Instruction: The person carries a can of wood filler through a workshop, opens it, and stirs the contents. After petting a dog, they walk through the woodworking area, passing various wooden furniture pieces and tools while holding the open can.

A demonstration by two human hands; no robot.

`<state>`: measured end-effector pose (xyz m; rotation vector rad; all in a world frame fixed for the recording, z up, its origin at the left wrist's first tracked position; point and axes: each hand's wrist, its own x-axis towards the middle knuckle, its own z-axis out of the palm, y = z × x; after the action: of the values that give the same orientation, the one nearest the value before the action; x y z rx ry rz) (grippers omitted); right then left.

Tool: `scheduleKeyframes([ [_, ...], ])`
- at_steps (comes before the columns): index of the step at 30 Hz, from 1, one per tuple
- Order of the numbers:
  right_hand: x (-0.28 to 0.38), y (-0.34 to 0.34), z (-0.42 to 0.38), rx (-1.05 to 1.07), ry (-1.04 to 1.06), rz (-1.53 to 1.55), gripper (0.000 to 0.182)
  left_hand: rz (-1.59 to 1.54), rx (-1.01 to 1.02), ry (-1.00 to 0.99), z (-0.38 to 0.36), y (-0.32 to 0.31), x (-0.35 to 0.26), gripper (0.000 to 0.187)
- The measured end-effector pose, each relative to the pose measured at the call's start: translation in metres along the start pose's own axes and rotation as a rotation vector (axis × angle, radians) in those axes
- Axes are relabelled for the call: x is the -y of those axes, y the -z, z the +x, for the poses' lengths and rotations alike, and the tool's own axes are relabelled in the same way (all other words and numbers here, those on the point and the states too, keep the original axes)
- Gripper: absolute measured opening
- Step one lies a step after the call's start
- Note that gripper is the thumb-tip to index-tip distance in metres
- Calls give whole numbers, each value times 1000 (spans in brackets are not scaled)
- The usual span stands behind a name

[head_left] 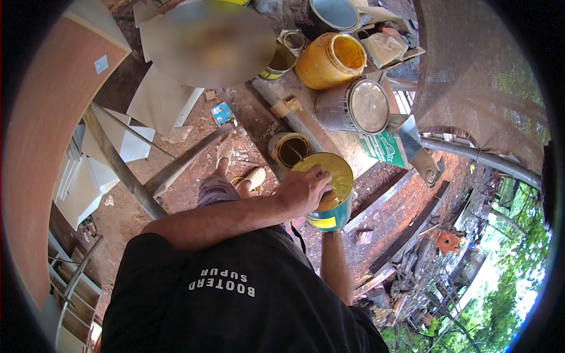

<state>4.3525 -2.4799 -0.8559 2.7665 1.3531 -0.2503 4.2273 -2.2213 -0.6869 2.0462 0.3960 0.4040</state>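
Note:
A metal paint can [329,213] with a green and yellow label is held in front of my body. Its wide yellowish top [336,166] faces up. My left hand [299,193] lies over the near rim with its fingers curled inward; what they hold, if anything, I cannot make out. From below, my right forearm [335,265] reaches the can's base, and the right hand is hidden behind the can. Just beyond the rim stands a smaller open can [275,147] with dark brown contents. A thin metal piece [298,154] shows between the two cans.
On the wooden bench [235,100] stand a yellow-orange stained jar [318,62], a lidded grey bucket [338,109] and several other containers. A green box [382,147] is at its right end. Wooden poles [188,159] and pale panels [159,100] are at left. My feet are on dirt ground.

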Motion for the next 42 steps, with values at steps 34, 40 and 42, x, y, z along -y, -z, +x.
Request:
scheduleKeyframes([
  [34, -21, -24, -9, 138, -288, 2331, 66, -10, -30, 2, 0, 0, 2, 21],
  [40, -33, -41, -11, 200, -191, 2545, 67, -6, -28, 2, 0, 0, 3, 21],
  [42, -29, -33, -10, 217, -136, 2600, 68, -4, -28, -1, 0, 1, 1, 21],
])
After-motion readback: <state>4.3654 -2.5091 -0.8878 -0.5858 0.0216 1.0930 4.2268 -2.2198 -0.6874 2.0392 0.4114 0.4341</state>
